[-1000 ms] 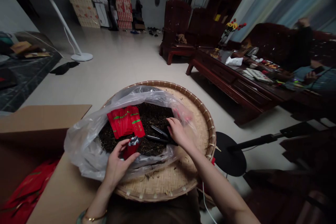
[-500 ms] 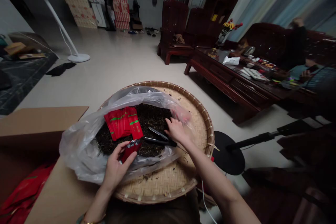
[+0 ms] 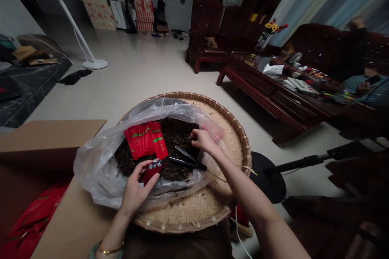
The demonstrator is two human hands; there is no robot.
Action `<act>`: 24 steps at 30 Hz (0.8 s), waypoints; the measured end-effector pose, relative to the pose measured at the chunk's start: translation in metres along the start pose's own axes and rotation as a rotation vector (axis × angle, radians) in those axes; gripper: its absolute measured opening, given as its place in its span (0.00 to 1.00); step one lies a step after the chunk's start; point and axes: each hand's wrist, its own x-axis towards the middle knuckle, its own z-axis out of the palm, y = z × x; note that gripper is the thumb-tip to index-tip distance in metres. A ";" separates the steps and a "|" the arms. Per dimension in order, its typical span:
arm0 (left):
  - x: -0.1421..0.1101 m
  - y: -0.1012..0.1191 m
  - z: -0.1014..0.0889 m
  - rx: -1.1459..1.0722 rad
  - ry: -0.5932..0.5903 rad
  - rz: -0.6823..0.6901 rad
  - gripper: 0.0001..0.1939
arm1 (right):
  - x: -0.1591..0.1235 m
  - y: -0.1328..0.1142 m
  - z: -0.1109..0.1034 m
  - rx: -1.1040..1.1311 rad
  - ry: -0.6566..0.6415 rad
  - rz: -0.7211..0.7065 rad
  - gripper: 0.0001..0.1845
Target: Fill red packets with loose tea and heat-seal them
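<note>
My left hand point(image 3: 137, 184) grips a small red packet point(image 3: 151, 170) near the front edge of the plastic bag, with silvery foil showing at its top. Over the dark dried tea leaves point(image 3: 179, 130), my right hand point(image 3: 203, 141) is closed with its fingers curled together; whatever they may pinch is hidden. A stack of flat red packets point(image 3: 141, 141) with green bands lies on the leaves. Between the hands rests a black tong-shaped clamp point(image 3: 185, 161), its jaws apart. The leaves sit in a clear plastic bag point(image 3: 94, 170) on a round woven bamboo tray point(image 3: 182, 212).
At the left stands an open cardboard box point(image 3: 73, 210) holding more red packets point(image 3: 38, 214). A black round stand base point(image 3: 267, 180) is right of the tray. Farther off are a white fan point(image 3: 95, 64), a dark wooden table point(image 3: 261, 89) and people on the right.
My right hand's fingers were spread over the leaves and are now curled together, a little higher. The left hand keeps the packet in place. The whole view has shifted slightly.
</note>
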 end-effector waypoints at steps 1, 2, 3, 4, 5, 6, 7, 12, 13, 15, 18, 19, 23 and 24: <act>0.000 0.000 0.001 -0.002 -0.002 0.004 0.25 | 0.003 -0.001 -0.002 0.017 -0.001 -0.009 0.10; 0.000 0.000 0.001 -0.005 -0.006 0.006 0.25 | 0.005 -0.001 -0.004 0.028 -0.005 -0.015 0.09; 0.001 0.000 0.001 -0.005 -0.008 0.008 0.25 | 0.007 0.000 -0.006 0.033 -0.014 -0.018 0.09; 0.001 -0.001 0.001 -0.002 -0.011 0.014 0.25 | 0.008 0.001 -0.006 0.032 -0.026 -0.018 0.09; 0.001 -0.002 0.001 0.007 -0.015 0.027 0.25 | 0.008 0.002 -0.006 0.026 -0.042 -0.016 0.11; 0.002 -0.003 0.001 0.022 -0.017 0.049 0.25 | 0.007 0.003 -0.004 0.015 -0.056 -0.012 0.15; 0.003 -0.004 0.000 0.044 -0.017 0.079 0.25 | 0.006 0.005 -0.002 0.000 -0.067 -0.007 0.20; 0.006 -0.010 -0.001 0.120 -0.006 0.184 0.22 | -0.004 0.007 0.016 -0.068 -0.055 0.023 0.23; 0.006 -0.011 0.000 0.110 -0.016 0.183 0.23 | -0.005 0.007 0.019 -0.075 -0.049 0.025 0.22; 0.006 -0.015 0.001 0.076 -0.041 0.174 0.24 | -0.006 0.006 0.022 -0.085 -0.038 0.020 0.24; 0.004 -0.019 0.006 0.005 -0.050 0.137 0.25 | -0.007 0.004 0.025 -0.085 -0.028 -0.004 0.30; 0.004 -0.020 0.007 -0.023 -0.044 0.116 0.26 | -0.007 0.003 0.026 -0.078 -0.026 -0.013 0.30; 0.003 -0.018 0.015 -0.102 0.010 0.064 0.30 | -0.008 -0.001 0.029 -0.007 -0.003 -0.022 0.22; 0.003 -0.017 0.016 -0.104 0.017 0.079 0.30 | -0.008 -0.001 0.030 0.023 0.011 -0.018 0.21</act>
